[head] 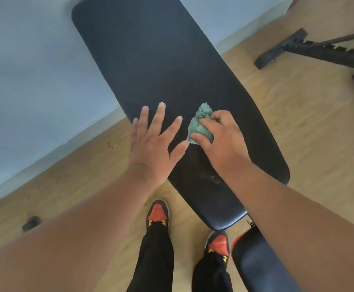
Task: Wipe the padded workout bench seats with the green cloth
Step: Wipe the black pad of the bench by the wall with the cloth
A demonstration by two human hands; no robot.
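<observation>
Both forearms reach in over the black padded bench [161, 66]. Right hand [220, 142] has its grip clenched on the scrunched green cloth [199, 125], pressing it mid-pad, while the left hand [153, 144] lies flat beside it, fingers spread, grip released.

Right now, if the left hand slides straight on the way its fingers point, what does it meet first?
Nothing but more pad: the left hand lies flat on the bench pad, fingers pointing up its length. The cloth sits off to the right, probably outside that line.

Green cloth [199, 126] on black bench pad [150, 60]
</observation>
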